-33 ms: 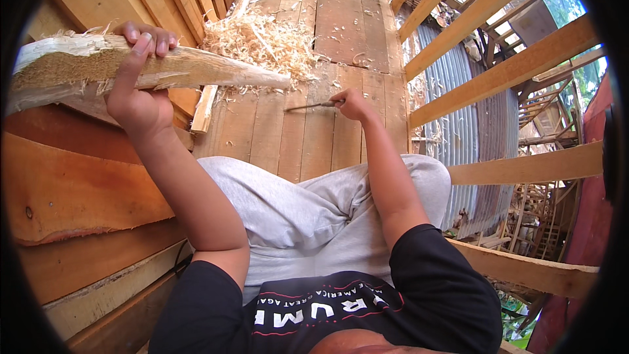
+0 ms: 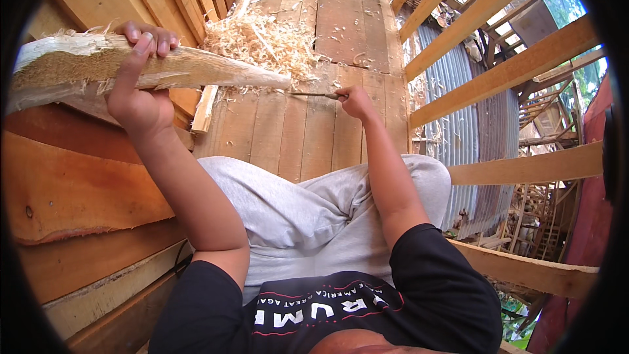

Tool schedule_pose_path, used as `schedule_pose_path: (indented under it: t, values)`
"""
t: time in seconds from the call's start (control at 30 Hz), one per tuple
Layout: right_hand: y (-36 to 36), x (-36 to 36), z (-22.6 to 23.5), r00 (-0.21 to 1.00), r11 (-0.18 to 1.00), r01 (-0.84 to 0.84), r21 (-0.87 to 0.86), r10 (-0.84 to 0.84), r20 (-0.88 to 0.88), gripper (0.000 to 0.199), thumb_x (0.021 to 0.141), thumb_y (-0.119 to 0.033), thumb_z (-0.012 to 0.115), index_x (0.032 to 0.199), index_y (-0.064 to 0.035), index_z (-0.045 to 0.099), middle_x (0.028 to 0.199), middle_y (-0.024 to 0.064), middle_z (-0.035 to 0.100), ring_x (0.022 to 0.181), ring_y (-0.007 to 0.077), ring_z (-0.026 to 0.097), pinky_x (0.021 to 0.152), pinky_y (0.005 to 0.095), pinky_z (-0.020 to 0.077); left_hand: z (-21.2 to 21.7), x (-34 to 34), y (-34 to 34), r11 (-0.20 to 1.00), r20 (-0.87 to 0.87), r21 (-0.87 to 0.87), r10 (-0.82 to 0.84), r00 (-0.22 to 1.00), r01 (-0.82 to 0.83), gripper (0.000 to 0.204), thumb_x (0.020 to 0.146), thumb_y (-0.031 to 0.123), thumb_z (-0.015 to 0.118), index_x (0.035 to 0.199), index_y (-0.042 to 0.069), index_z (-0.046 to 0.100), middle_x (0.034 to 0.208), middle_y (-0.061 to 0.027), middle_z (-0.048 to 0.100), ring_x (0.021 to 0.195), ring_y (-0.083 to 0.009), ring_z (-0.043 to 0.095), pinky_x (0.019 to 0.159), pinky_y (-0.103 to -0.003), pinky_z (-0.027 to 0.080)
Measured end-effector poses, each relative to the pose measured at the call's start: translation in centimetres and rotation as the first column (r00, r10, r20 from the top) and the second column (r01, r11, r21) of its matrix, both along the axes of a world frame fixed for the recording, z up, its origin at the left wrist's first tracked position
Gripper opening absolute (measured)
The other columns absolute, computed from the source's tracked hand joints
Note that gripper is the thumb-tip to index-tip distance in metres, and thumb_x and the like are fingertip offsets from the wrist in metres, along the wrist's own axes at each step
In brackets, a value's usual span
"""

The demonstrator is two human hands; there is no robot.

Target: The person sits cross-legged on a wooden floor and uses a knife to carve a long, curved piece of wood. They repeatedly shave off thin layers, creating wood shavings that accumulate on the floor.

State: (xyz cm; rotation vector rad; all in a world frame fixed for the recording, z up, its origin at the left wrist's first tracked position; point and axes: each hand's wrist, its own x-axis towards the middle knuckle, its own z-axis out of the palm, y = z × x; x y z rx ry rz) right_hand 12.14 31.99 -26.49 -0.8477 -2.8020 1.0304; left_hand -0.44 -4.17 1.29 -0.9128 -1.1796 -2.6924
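My left hand (image 2: 141, 85) is wrapped around a long pale piece of wood (image 2: 203, 73), rough and splintered at its thick left end and tapering to a point on the right. My right hand (image 2: 357, 101) grips a thin knife (image 2: 313, 95). The blade lies level, with its tip just below the pointed end of the wood. Both hands are held out above the plank floor (image 2: 341, 19), over my knees in grey trousers (image 2: 308, 210).
A heap of pale wood shavings (image 2: 262, 39) lies on the planks beyond the wood's tip. Reddish boards (image 2: 72, 183) are stacked along the left. On the right, bare timber rails (image 2: 498, 85) edge the platform, with corrugated metal sheet (image 2: 458, 131) below them.
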Motion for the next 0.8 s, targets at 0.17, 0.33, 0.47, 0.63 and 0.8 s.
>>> schedule_pose_path:
  t: [0.17,0.33,0.47,0.63,0.8]
  values:
    - [1.6,0.6,3.2,0.885,0.933,-0.32,-0.165,0.356,0.299,0.029,0.079,-0.007,0.066,0.107,-0.0105,0.073,0.089,0.0087,0.073,0.08,0.0169,0.064,0.074,0.0306,0.0507,0.1,0.1,-0.4,1.0,0.01,-0.01,0.028,1.0,-0.028,0.019,0.079,0.003,0.061,0.094,0.004,0.049,0.077,-0.0077,0.049,0.075,-0.0194,0.05,0.08,-0.038,0.043]
    - [2.5,0.7,1.1,0.989,1.0,-0.013,0.01,0.012,0.149,0.028,0.078,-0.005,0.065,0.104,-0.0115,0.075,0.087,0.0082,0.073,0.077,0.0179,0.064,0.071,0.0317,0.0507,0.0,-0.1,0.1,1.0,-0.003,-0.005,-0.008,1.0,0.008,0.019,0.079,0.003,0.061,0.094,0.004,0.049,0.078,-0.0073,0.049,0.075,-0.0191,0.049,0.08,-0.038,0.043]
    - [4.8,1.5,5.3,0.958,0.992,-0.123,0.004,0.117,0.262,0.026,0.078,-0.006,0.063,0.101,-0.0116,0.076,0.087,0.0111,0.073,0.077,0.019,0.065,0.072,0.0325,0.0509,0.0,0.1,-0.4,1.0,-0.014,-0.022,-0.001,1.0,0.001,0.019,0.079,0.003,0.061,0.094,0.004,0.049,0.078,-0.007,0.049,0.075,-0.0191,0.05,0.08,-0.038,0.043]
    - [6.5,3.2,4.7,0.932,0.937,0.195,0.29,-0.269,0.244,0.022,0.078,-0.009,0.063,0.095,-0.0118,0.076,0.089,0.015,0.072,0.081,0.027,0.068,0.076,0.0361,0.052,0.1,0.1,0.0,1.0,0.018,-0.006,0.017,1.0,-0.017,0.019,0.079,0.003,0.061,0.093,0.004,0.049,0.078,-0.0071,0.049,0.075,-0.019,0.05,0.08,-0.038,0.043]
    - [6.2,1.9,3.8,0.861,0.849,0.502,0.165,-0.509,0.001,0.021,0.081,-0.011,0.064,0.1,-0.0043,0.072,0.092,0.0171,0.071,0.088,0.0288,0.069,0.072,0.0396,0.0544,0.1,0.3,0.2,1.0,-0.015,-0.013,0.003,1.0,-0.003,0.019,0.079,0.002,0.061,0.093,0.004,0.05,0.078,-0.0074,0.049,0.075,-0.0191,0.049,0.079,-0.037,0.042]
